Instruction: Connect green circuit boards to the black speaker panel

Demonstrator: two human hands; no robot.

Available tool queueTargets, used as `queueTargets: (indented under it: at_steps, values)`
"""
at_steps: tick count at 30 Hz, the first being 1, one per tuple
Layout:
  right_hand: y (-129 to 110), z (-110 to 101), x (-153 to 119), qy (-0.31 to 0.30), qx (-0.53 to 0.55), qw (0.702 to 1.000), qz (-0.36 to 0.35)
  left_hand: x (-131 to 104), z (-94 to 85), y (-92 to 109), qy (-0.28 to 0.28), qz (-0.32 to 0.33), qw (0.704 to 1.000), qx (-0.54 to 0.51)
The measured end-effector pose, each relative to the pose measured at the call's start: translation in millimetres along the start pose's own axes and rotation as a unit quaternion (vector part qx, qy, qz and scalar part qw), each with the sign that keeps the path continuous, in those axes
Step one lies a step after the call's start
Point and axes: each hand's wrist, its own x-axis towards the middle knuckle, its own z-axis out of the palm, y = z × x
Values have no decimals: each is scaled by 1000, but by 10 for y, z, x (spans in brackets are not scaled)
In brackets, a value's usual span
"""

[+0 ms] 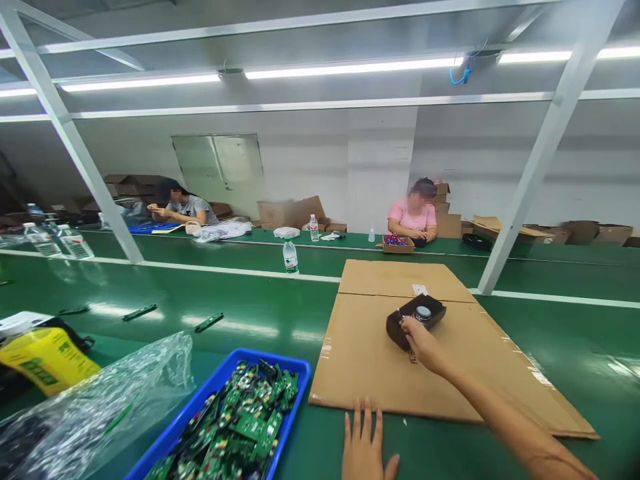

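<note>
Black casing [410, 308], open side up, on cardboard [365, 347]; long axis slants from near left to far right. Right hand [424, 341] at its near side, fingertips drawn together; grip unclear. Left hand [365, 443] flat, fingers spread, at cardboard's near edge, well short of casing.

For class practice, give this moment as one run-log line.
right hand: at black housing on cardboard sheet | left hand: palm down at sheet's near edge | blue bin: holds green circuit boards
</note>
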Motion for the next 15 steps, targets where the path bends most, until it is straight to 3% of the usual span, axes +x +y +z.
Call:
queueTargets:
  at_steps: [8,15]
  values:
    - [152,-187,-219,-58,-78,993,65,-158,-493,330,50,18,998,16]
    - [-70,-339,-137,-111,-129,984,46,-202,-534,325,82,38,996,-14]
